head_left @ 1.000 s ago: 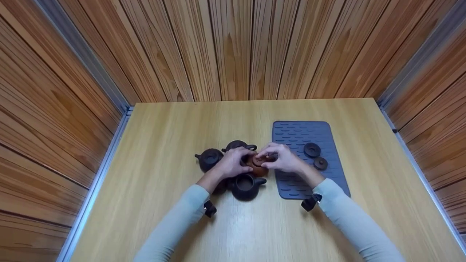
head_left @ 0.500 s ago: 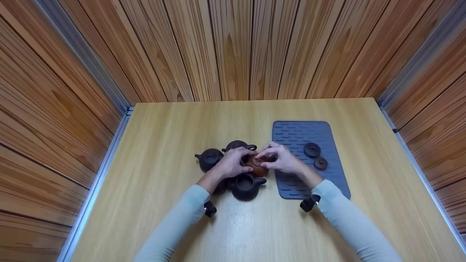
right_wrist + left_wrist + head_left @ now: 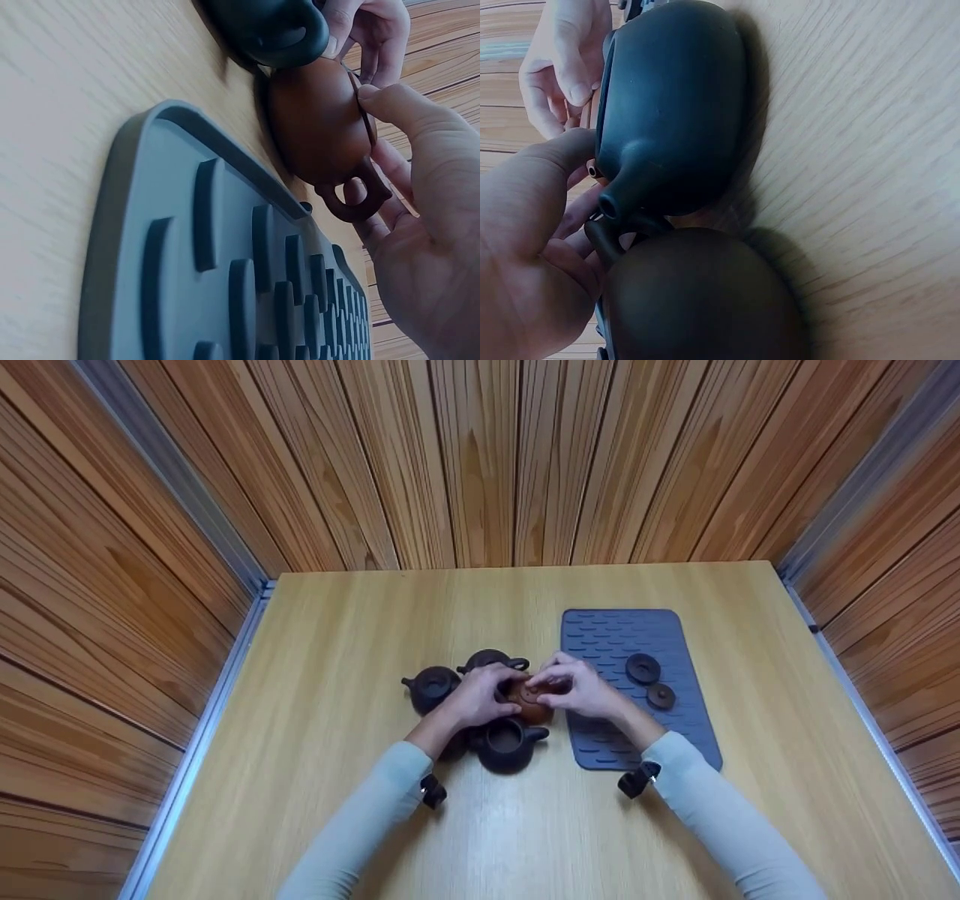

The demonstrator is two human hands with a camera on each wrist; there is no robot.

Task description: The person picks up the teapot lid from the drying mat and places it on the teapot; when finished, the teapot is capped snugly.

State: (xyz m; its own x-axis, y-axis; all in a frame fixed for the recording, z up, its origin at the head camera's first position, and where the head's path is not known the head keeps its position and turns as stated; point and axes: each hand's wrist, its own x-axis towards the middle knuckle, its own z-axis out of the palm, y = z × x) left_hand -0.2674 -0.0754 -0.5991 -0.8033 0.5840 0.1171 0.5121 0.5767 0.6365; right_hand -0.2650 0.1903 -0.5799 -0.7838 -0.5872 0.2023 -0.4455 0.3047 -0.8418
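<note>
The reddish-brown teapot [image 3: 315, 120] stands among darker teapots, left of the mat. My left hand [image 3: 478, 695] steadies it from the left, thumb and fingers curled about its body near the top. Over its mouth sits a matching lid [image 3: 531, 692], level and down on the rim. My right hand [image 3: 585, 688] pinches this lid from the right, its thumb at the lid's edge in the right wrist view. The teapot's looped handle [image 3: 356, 201] points toward the right palm. Just in front is a dark teapot [image 3: 504, 757] without a lid.
More dark teapots cluster close around the left hand: one at the left [image 3: 433, 688], one behind [image 3: 489, 658], and a brownish one [image 3: 697, 300] partly under the forearm. Two loose round lids, one larger [image 3: 643, 669] and one smaller [image 3: 661, 697], lie on the grey ridged mat [image 3: 615, 630].
The reddish-brown lid has dropped slightly and now sits flush in the teapot's mouth. My right hand shifted a little left with it; my left hand stayed put.
</note>
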